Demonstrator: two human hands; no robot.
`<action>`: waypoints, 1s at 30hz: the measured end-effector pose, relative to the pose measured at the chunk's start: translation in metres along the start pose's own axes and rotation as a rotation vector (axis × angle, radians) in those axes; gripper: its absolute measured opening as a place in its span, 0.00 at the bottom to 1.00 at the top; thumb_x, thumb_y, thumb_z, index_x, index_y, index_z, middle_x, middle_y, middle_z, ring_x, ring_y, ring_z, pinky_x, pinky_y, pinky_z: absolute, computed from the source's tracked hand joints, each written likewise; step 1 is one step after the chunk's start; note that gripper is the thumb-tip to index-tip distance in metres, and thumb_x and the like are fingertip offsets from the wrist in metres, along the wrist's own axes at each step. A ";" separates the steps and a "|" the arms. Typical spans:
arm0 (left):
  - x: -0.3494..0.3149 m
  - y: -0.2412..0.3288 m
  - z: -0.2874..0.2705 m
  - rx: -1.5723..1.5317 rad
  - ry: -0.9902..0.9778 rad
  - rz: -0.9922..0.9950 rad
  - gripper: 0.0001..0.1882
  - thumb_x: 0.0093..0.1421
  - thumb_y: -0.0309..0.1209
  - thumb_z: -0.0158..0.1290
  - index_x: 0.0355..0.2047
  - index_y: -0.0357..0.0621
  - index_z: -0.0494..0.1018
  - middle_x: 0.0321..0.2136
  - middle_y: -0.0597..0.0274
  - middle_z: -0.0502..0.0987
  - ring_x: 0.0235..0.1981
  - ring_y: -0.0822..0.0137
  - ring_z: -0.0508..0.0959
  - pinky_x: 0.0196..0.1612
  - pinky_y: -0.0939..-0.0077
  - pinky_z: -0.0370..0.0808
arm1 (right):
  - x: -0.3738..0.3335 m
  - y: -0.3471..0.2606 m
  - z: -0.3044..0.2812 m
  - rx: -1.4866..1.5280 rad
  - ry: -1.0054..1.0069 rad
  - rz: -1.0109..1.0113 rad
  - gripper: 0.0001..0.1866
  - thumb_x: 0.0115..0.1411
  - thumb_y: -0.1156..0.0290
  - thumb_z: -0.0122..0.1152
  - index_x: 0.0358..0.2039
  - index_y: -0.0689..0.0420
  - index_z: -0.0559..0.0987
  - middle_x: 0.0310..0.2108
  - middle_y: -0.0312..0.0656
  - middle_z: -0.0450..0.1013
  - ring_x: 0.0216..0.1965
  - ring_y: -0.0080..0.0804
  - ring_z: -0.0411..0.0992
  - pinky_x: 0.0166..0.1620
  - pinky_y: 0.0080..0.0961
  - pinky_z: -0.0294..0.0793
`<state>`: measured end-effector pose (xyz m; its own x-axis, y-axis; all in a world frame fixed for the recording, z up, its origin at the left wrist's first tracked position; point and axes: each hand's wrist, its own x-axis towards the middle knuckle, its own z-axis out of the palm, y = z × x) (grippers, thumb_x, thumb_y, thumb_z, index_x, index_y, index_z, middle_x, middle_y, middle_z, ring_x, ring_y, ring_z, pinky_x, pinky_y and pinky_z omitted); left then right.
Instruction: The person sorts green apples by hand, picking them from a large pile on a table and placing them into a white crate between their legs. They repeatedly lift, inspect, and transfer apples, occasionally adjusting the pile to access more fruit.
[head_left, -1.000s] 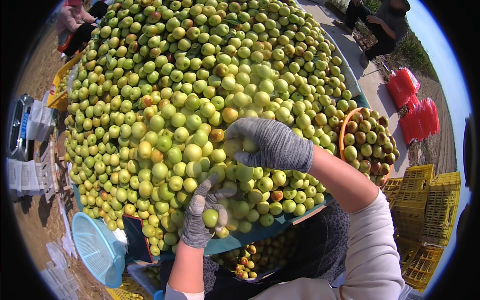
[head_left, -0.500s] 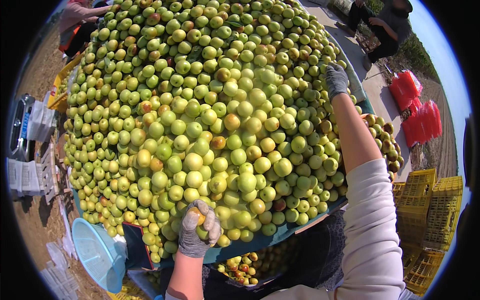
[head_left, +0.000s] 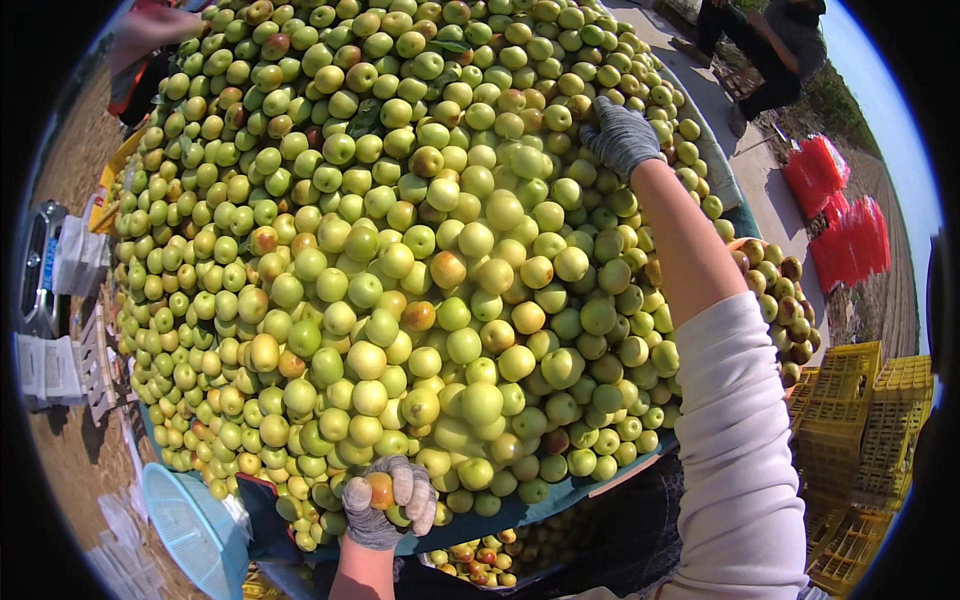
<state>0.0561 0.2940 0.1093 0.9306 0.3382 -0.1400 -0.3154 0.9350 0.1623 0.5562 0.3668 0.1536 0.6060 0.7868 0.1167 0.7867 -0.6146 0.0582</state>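
Observation:
A big heap of green and yellowish jujubes (head_left: 420,270), some with red-brown patches, fills the middle of the view. At its near edge, my left hand (head_left: 393,505) in a grey knitted glove is closed around a reddish-orange jujube (head_left: 380,490), with a greener one by the lower fingers. My right hand (head_left: 622,138), gloved the same way, rests on the far right part of the heap. Its fingers are stretched out over the fruit, and nothing shows in its grasp. Below the edge, redder jujubes (head_left: 487,562) lie in a container, partly hidden.
A light blue plastic basket (head_left: 195,530) stands at the near left. Yellow crates (head_left: 840,400) are stacked at the right, beyond a pile of browner jujubes (head_left: 780,295). Red bags (head_left: 850,243) lie farther out. One person (head_left: 150,45) is at the far left, another (head_left: 765,50) far right.
My right hand has moved left across the heap from its right edge, its fingers now more spread. My left hand has dropped slightly nearer, keeping the reddish jujube. The view has shifted slightly.

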 end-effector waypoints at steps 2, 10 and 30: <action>-0.001 0.000 0.000 -0.012 0.013 -0.003 0.26 0.53 0.51 0.58 0.25 0.35 0.69 0.21 0.53 0.71 0.19 0.56 0.74 0.21 0.67 0.73 | -0.009 -0.004 -0.006 0.051 -0.118 0.034 0.18 0.54 0.54 0.60 0.41 0.51 0.77 0.38 0.46 0.77 0.43 0.45 0.74 0.48 0.38 0.74; 0.000 -0.003 -0.003 0.048 -0.009 -0.036 0.26 0.53 0.52 0.58 0.25 0.36 0.70 0.21 0.52 0.71 0.19 0.56 0.74 0.19 0.68 0.72 | 0.029 0.049 0.005 0.671 0.149 0.375 0.18 0.54 0.54 0.60 0.39 0.54 0.81 0.36 0.44 0.79 0.38 0.38 0.77 0.47 0.32 0.74; 0.002 -0.009 0.006 0.048 0.012 -0.037 0.22 0.56 0.48 0.56 0.25 0.38 0.68 0.23 0.54 0.70 0.21 0.58 0.74 0.20 0.70 0.70 | 0.000 0.006 0.005 0.166 -0.123 -0.221 0.18 0.55 0.56 0.60 0.42 0.52 0.73 0.37 0.46 0.76 0.41 0.45 0.75 0.44 0.39 0.74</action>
<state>0.0623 0.2852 0.1134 0.9393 0.3045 -0.1582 -0.2709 0.9410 0.2030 0.5615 0.3634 0.1489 0.4197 0.9077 -0.0027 0.9034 -0.4180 -0.0953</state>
